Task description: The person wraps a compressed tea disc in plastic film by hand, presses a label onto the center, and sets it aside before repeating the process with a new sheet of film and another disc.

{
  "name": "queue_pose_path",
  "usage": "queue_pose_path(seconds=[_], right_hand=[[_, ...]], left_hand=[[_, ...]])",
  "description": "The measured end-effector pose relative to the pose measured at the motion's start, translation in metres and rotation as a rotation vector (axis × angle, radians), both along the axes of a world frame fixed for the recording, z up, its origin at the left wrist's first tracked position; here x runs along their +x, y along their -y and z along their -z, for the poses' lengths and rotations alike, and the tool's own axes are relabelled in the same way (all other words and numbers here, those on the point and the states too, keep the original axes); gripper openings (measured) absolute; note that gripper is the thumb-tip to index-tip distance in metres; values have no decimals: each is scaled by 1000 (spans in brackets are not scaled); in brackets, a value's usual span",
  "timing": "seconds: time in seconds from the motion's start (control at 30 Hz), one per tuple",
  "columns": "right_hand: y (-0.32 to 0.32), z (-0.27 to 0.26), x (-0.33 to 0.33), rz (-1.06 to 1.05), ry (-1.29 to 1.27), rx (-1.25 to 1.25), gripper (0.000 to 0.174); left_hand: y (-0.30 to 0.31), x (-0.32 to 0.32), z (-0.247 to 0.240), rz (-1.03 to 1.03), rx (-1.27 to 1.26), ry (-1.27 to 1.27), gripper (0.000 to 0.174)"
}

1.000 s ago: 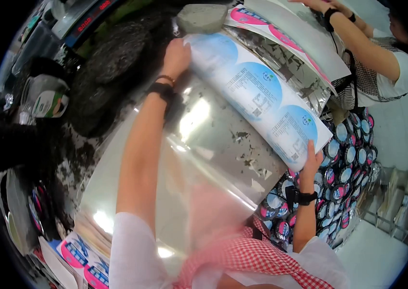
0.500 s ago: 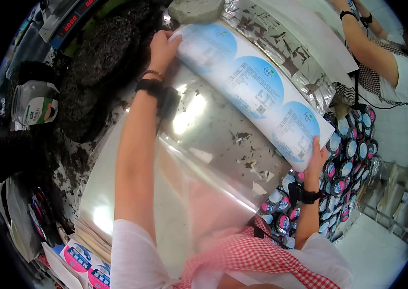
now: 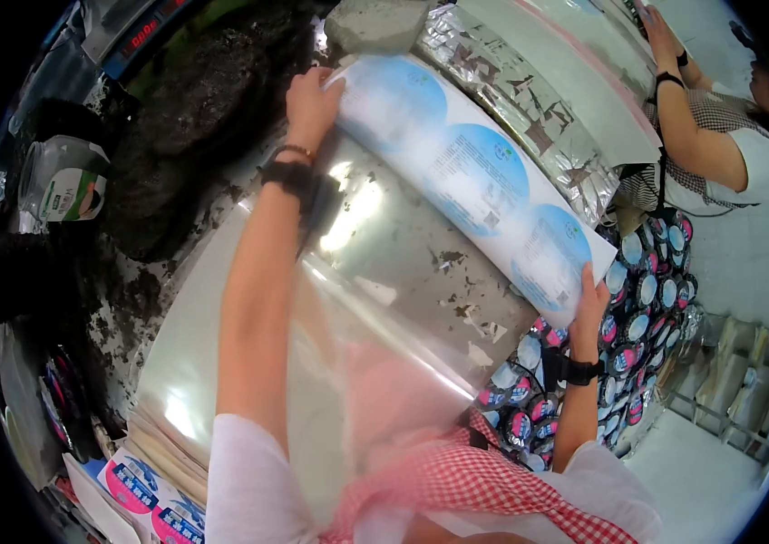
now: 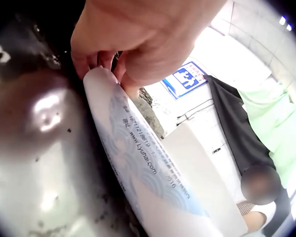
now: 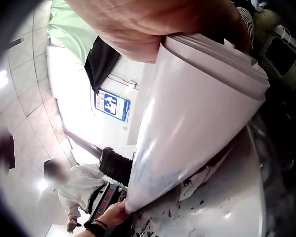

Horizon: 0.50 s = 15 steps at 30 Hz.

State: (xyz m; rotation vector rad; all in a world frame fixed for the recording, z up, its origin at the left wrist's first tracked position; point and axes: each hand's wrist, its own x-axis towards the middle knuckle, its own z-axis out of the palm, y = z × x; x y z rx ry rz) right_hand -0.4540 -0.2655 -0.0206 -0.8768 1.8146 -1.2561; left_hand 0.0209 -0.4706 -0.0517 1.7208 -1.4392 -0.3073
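A rolled white printed label sheet (image 3: 480,181) with blue circles and small lettering lies slantwise across a shiny metal tabletop. My left hand (image 3: 314,109) pinches its far left end, thumb and fingers bent over the edge in the left wrist view. At the near right end my right hand (image 3: 588,313) grips the roll. Several wound layers show at that end of the label roll (image 5: 207,94) in the right wrist view, with the palm over them. A clear plastic sheet (image 3: 384,344) spreads between my forearms and the roll.
Behind the roll lie silvery foil scraps (image 3: 530,100) and a grey stone-like block (image 3: 375,25). Dark stacked sheets (image 3: 194,109) and a plastic jar (image 3: 72,186) stand left. Many round black-rimmed packs (image 3: 638,290) lie to the right. Another person (image 3: 720,136) works at upper right.
Both hands keep hold of the label roll, and the left has shifted slightly left. The other person's arms have moved, and the pink-and-blue printed sheet near them no longer shows its print.
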Motion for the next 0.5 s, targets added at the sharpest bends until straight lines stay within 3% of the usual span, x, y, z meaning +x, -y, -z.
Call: queue_pose_path(seconds=[0.23, 0.33, 0.47, 0.5], right_hand=[[-12, -9, -30, -100, -101, 68, 38], [-24, -16, -28, -55, -11, 82, 37], [-36, -23, -27, -49, 115, 77, 35], [-41, -23, -28, -54, 85, 63, 34]], left_hand=[[-74, -9, -17, -30, 62, -25, 27], [-106, 4, -5, 39, 102, 3, 35], [-123, 9, -45, 64, 482, 29, 46], [-123, 12, -42, 69, 411, 155, 49]])
